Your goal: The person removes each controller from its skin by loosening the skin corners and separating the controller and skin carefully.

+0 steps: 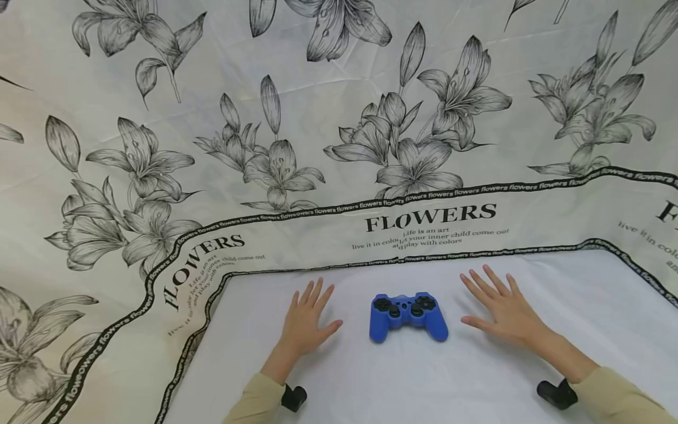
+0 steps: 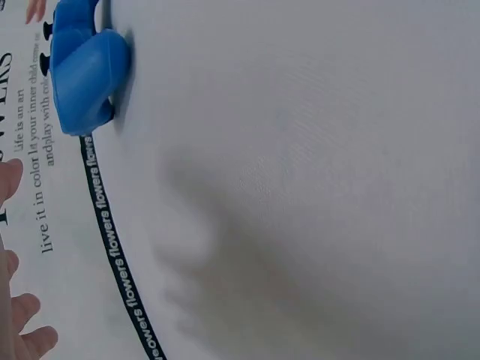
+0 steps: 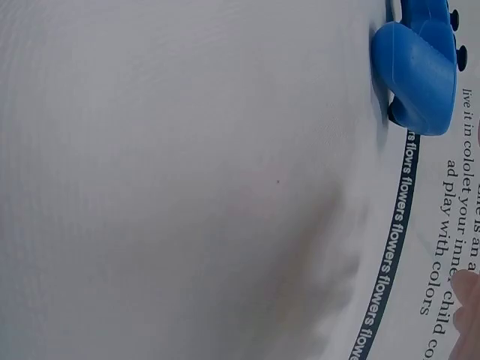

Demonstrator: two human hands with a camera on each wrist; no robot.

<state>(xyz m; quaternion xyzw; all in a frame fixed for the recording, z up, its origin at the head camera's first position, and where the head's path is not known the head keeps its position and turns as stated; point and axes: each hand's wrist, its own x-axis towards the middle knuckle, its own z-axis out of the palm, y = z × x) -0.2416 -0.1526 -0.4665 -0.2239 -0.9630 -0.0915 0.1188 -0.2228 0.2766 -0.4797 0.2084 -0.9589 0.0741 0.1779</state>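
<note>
A blue game controller [image 1: 408, 316] with black thumbsticks and buttons lies on the white tabletop, between the two hands. To its left is my left hand [image 1: 307, 321], fingers straight and spread, holding nothing. On the other side my right hand [image 1: 500, 309] is spread in the same way, also apart from the controller. One grip of the controller [image 2: 88, 75] shows in the left wrist view, with fingertips [image 2: 26, 307] at the left edge. The right wrist view has the controller's other grip [image 3: 420, 75] at top right and a bit of fingers [image 3: 466, 289] at the right edge.
Behind and beside the white table surface [image 1: 402, 383] hangs a pale cloth [image 1: 328, 176] printed with grey lilies and the word FLOWERS. A dark lettered band [image 1: 424, 257] borders it. Black wrist devices [image 1: 293, 397] sit by both sleeves.
</note>
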